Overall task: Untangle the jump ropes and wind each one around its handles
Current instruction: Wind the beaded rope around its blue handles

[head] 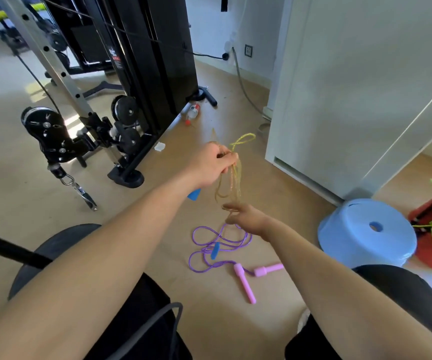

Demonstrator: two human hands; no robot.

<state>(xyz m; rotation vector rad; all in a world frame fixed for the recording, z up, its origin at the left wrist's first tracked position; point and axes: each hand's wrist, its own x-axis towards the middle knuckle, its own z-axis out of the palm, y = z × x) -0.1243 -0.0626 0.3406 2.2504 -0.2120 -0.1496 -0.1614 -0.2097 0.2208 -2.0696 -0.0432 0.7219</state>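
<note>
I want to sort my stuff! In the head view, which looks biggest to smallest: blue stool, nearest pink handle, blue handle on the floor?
1. blue stool
2. nearest pink handle
3. blue handle on the floor, slightly farther off

Rope [238, 268] on floor [274, 193], left of stool [360, 237]

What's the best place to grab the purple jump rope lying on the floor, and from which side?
Probably the two pink handles, from above: they are rigid, lie flat with their cord ends nearly meeting, clear of the loose loops of the purple rope. The left hand grips the yellow rope, so the right hand seems the one to use.
</note>
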